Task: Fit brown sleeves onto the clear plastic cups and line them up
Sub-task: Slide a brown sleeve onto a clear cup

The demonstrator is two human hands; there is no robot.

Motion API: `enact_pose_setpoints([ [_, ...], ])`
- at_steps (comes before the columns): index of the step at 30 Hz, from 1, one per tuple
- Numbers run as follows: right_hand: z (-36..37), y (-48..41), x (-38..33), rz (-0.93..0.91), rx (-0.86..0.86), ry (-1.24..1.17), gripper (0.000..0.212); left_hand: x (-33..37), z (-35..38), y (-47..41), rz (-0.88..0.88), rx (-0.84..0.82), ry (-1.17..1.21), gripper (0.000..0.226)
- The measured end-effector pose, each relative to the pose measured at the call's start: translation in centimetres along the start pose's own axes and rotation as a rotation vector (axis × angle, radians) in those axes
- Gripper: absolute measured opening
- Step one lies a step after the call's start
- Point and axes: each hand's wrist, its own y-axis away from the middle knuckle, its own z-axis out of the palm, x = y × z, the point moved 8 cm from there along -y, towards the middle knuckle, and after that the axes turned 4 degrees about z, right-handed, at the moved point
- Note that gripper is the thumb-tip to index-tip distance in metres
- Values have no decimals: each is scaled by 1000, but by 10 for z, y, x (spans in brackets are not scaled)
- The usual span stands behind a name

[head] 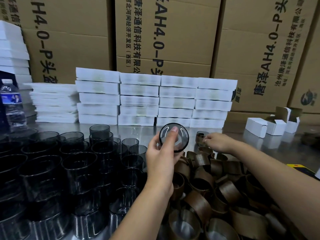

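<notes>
— Plastic like that cup (pixel 174 137) looks light, thin and slippery; where would you hold it?
— By the wall, as the left hand (pixel 161 158) does, fingers curled round it, thumb across its end, above the sleeves (pixel 207 179).
— And the right hand (pixel 216 142)?
— At the sleeved cup (pixel 200 137) on the table (pixel 138 130); gripping or only touching, I cannot tell.
— Anything inside?
— Both look empty, as do the bare cups (pixel 78 161).

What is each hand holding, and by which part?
The left hand grips a clear cup around its side wall. The right hand reaches a sleeved cup at its rim; whether it grips cannot be told.
</notes>
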Motion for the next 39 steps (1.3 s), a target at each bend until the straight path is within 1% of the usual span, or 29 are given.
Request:
enact_pose_setpoints([
  [1, 2, -4, 1, 2, -19, -6, 34, 0, 0, -1, -2, 2, 3, 50],
  [5, 21, -20, -2, -1, -161, -30, 46, 1, 0, -2, 10, -2, 2, 56],
  [7, 34, -28, 0, 42, -229, -52, 52, 1, 0, -3, 23, -13, -11, 56],
  [9, 44, -35, 3, 76, -267, -26, 53, 1, 1, -4, 39, -33, -23, 53],
  [12, 55, -41, 1, 85, -287, -33, 60, 5, 3, -2, 62, -57, -18, 65],
  [13, 56, -43, 1, 83, -277, -41, 62, 5, 3, -3, 69, -61, -15, 64],
  [16, 52, -45, 0, 66, -228, -17, 63, 7, 2, -3, 85, -49, -5, 40],
  [18, 42, -43, -4, 39, -190, -58, 63, 7, 0, -4, 100, -20, -14, 35],
  [20, 24, -35, -11, 7, -127, -207, 60, 7, -2, -4, 105, 10, -17, 28],
  [22, 2, -22, -19, -15, -39, -452, 51, 6, -3, -4, 103, 23, -22, 23],
  [24, -17, -8, -25, -59, 49, -634, 36, 3, -4, -5, 90, 25, -37, 24],
  [27, -40, 17, -39, -169, 134, -753, 7, 2, -3, -6, 82, 17, -68, 28],
  [28, -45, 25, -42, -198, 137, -793, 7, 2, -3, -6, 86, 14, -78, 29],
  [31, -54, 54, -46, -270, 146, -929, 20, 3, -5, -7, 97, 20, -88, 36],
  [34, -59, 83, -47, -366, 164, -1102, 26, 4, -6, -10, 96, 32, -68, 39],
  [36, -57, 96, -48, -420, 139, -1232, 23, 5, -7, -11, 94, 35, -58, 34],
  [39, -52, 107, -50, -456, 94, -1363, 15, 4, -7, -11, 56, 39, -46, 27],
])
